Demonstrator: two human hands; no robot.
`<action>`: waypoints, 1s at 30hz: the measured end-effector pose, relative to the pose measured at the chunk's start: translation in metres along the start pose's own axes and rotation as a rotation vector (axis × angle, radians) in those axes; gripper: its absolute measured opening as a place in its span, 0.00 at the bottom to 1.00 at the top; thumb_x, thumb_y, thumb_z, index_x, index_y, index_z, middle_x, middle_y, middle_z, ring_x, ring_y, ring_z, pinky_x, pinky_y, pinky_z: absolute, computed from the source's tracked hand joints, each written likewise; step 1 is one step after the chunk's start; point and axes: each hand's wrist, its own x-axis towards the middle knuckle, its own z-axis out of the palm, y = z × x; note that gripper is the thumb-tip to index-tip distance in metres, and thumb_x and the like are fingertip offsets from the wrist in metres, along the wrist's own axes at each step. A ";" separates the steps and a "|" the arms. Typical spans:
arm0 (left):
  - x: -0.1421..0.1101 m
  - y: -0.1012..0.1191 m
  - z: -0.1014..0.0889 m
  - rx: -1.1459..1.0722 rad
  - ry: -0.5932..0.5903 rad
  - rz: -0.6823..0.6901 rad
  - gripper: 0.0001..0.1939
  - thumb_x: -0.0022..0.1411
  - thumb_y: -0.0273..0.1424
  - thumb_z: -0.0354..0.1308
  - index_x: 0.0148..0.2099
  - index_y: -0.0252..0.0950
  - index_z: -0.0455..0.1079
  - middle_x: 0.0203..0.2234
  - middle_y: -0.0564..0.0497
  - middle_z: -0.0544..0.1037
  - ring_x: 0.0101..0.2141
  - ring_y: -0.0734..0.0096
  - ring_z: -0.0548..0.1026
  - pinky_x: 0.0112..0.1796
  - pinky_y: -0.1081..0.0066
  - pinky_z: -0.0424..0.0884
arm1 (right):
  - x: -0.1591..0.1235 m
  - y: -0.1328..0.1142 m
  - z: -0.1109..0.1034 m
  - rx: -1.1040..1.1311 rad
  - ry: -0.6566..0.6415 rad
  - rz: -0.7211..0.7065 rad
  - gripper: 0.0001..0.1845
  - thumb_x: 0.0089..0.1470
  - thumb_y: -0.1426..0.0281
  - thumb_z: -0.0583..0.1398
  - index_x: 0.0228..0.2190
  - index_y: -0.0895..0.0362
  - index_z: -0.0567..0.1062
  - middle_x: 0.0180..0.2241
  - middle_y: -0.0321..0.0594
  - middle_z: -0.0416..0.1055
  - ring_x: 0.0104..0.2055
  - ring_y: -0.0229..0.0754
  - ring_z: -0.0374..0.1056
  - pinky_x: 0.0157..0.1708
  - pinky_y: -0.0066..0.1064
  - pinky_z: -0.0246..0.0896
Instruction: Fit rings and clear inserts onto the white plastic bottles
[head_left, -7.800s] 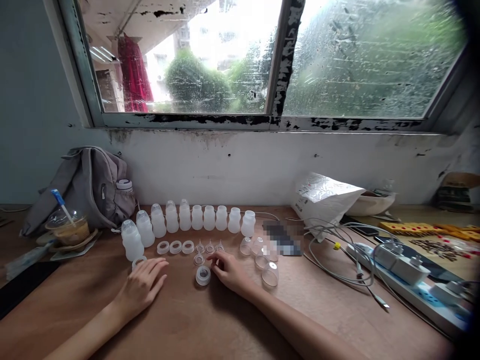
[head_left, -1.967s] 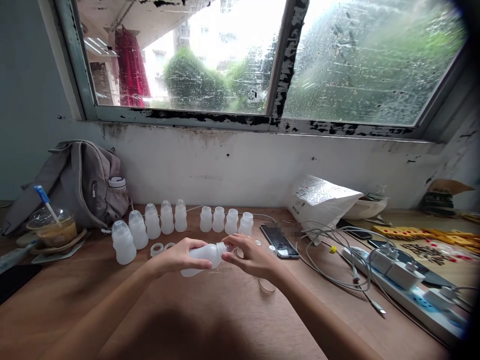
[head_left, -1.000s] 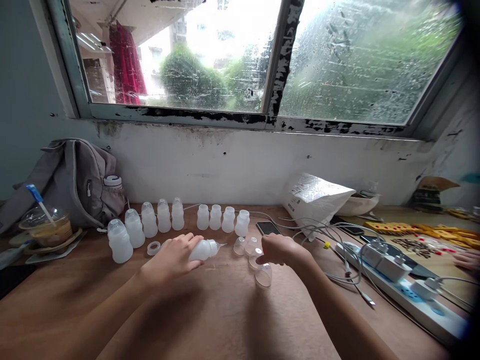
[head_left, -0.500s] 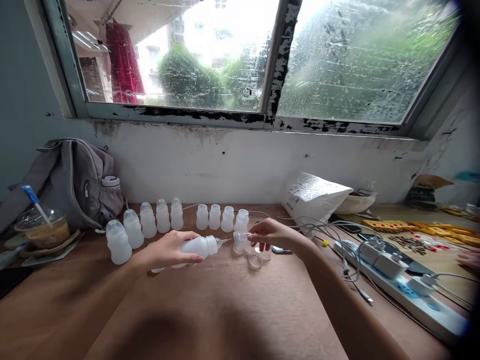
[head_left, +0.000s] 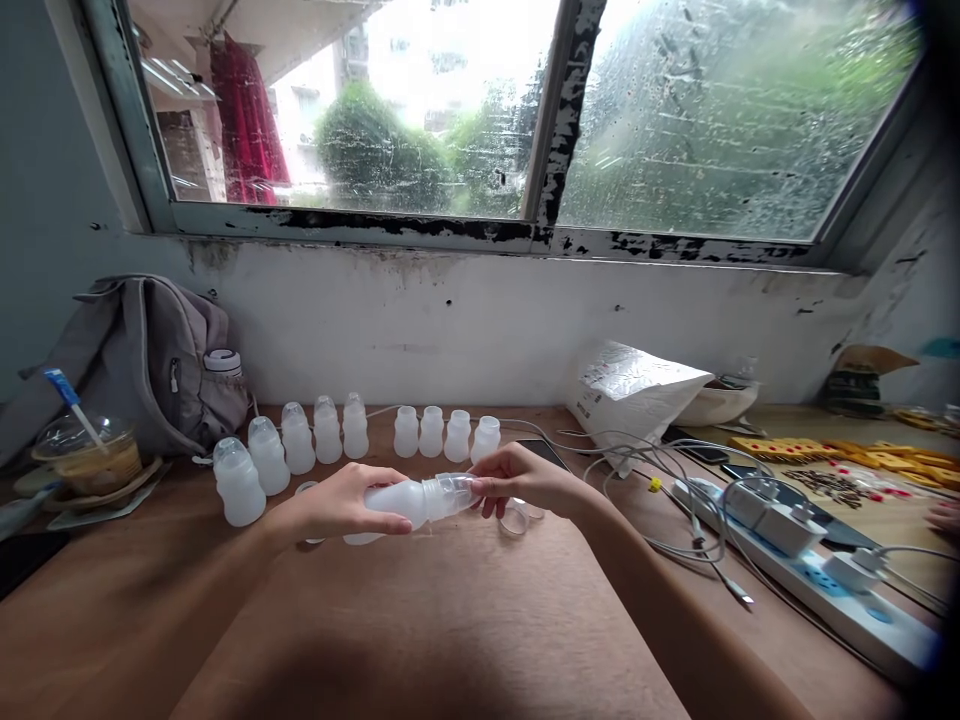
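Frosted bottle (head_left: 405,503) near frame centre: left hand (head_left: 341,500) grips it, right hand (head_left: 521,478) pinches the clear cap (head_left: 451,492).

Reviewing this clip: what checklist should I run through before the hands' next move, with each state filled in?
1. Left hand gripping the bottle: ok, fingers wrap its body.
2. Bottle upright: not ok, it is tilted well over.
3. Right hand holding the clear cap: ok, at its closed end.
4. Clear cap fully seated on the neck: cannot tell, too small to see.
5. Capped bottles standing upright: ok.
6. Drink cup away from both hands: ok.
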 end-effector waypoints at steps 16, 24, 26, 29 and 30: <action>0.004 0.003 0.014 -0.025 0.134 0.040 0.23 0.46 0.44 0.56 0.41 0.36 0.68 0.29 0.52 0.73 0.29 0.69 0.69 0.27 0.75 0.62 | 0.002 -0.002 0.005 0.068 0.028 -0.028 0.22 0.38 0.60 0.63 0.33 0.64 0.73 0.24 0.40 0.69 0.25 0.36 0.65 0.25 0.27 0.62; 0.005 0.004 0.019 0.057 0.193 0.069 0.22 0.45 0.45 0.57 0.40 0.36 0.69 0.27 0.53 0.73 0.26 0.71 0.69 0.25 0.76 0.60 | 0.009 0.007 0.007 0.101 0.019 -0.014 0.23 0.37 0.60 0.64 0.33 0.64 0.72 0.26 0.41 0.70 0.27 0.36 0.66 0.30 0.30 0.62; 0.005 0.003 0.020 0.067 0.196 0.078 0.21 0.46 0.44 0.57 0.39 0.36 0.70 0.26 0.53 0.73 0.26 0.71 0.68 0.25 0.76 0.60 | 0.011 0.010 0.008 0.108 0.013 -0.016 0.23 0.37 0.61 0.64 0.33 0.65 0.72 0.26 0.42 0.69 0.27 0.37 0.66 0.30 0.30 0.62; 0.007 0.000 0.024 0.068 0.204 0.090 0.20 0.46 0.44 0.57 0.38 0.35 0.70 0.26 0.53 0.73 0.26 0.71 0.68 0.25 0.76 0.59 | 0.011 0.011 0.006 0.092 0.014 -0.026 0.23 0.38 0.61 0.63 0.33 0.65 0.72 0.26 0.41 0.69 0.27 0.36 0.65 0.30 0.30 0.62; 0.009 -0.001 0.026 0.061 0.209 0.096 0.20 0.47 0.44 0.56 0.37 0.35 0.70 0.26 0.53 0.72 0.26 0.72 0.68 0.25 0.76 0.59 | 0.010 0.010 0.005 0.085 0.016 -0.030 0.22 0.38 0.61 0.63 0.33 0.65 0.72 0.25 0.41 0.69 0.27 0.36 0.65 0.29 0.30 0.62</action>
